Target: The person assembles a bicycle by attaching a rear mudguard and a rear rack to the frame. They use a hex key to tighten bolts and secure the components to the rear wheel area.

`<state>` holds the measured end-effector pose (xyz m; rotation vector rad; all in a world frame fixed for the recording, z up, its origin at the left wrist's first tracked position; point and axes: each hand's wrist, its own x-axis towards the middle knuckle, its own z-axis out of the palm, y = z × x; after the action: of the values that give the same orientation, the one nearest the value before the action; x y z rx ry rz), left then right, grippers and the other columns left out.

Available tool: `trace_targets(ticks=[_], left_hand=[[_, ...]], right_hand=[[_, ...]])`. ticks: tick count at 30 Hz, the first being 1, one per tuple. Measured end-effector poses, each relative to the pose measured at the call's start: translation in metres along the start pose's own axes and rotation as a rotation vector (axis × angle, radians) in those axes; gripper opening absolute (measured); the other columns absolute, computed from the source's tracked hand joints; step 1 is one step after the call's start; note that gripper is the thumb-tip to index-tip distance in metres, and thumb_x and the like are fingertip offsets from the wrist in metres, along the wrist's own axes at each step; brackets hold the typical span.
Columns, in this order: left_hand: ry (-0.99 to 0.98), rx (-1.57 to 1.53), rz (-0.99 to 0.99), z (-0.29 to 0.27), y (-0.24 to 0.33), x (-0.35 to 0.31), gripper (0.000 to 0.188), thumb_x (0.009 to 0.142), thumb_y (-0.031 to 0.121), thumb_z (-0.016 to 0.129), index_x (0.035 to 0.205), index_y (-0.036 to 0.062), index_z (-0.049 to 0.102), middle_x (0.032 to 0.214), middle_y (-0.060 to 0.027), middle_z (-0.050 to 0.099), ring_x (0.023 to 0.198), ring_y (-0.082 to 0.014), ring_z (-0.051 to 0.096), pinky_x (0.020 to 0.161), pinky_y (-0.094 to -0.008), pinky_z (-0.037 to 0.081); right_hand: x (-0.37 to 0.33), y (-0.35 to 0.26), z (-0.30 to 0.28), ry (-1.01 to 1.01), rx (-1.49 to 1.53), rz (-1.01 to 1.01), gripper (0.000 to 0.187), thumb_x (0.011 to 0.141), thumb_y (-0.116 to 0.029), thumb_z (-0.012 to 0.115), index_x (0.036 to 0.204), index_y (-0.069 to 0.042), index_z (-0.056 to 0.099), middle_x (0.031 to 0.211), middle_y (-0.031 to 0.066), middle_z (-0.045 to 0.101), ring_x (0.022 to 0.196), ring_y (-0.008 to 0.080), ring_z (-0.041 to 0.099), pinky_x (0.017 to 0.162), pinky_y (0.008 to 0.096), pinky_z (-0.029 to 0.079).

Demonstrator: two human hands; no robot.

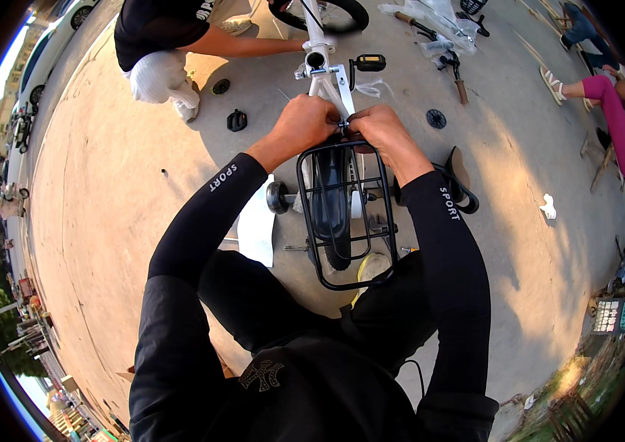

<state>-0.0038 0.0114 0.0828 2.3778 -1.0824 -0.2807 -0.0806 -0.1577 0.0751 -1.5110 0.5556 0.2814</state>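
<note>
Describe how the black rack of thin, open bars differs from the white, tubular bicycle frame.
Colour: the black thin-barred rack is dark throughout, while the white tubular frame is pale.
Build: the rack is an open grid of slim bars; the frame shows much thicker tubes.
Position: the rack lies nearer the person's body, while the frame stretches away beyond the hands.
Shared: both have a part close to the left hand and right hand.

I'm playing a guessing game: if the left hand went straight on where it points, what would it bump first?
The left hand would probably meet the small metal clamp right in front of it, with the right hand just beyond. Depth is hard to judge here.
</note>
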Motion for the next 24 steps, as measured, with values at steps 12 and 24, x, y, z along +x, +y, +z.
trace_targets(ticks=[12,24], left_hand=[[-0.067,0.142,0.001,-0.0016,0.0035,0.0053,0.017,0.074,0.017,0.071,0.087,0.0074,0.077,0.080,-0.0130,0.073,0.077,-0.0317,0.071,0.076,-0.0412,0.057],[-0.056,0.183,-0.007,-0.0010,0.0039,0.0077,0.015,0.073,0.019,0.072,0.083,0.0085,0.076,0.078,-0.0115,0.073,0.076,-0.0324,0.071,0.074,-0.0421,0.057]], right_hand=[[0.0056,0.0040,-0.0001,0.034,-0.018,0.015,0.018,0.077,-0.004,0.065,0.089,0.008,0.070,0.081,0.0126,0.068,0.068,0.0249,0.067,0.052,0.0370,0.055],[0.0060,0.0029,-0.0002,0.022,-0.021,0.016,0.016,0.077,-0.002,0.065,0.089,0.008,0.070,0.082,0.0130,0.068,0.067,0.0248,0.067,0.050,0.0361,0.055]])
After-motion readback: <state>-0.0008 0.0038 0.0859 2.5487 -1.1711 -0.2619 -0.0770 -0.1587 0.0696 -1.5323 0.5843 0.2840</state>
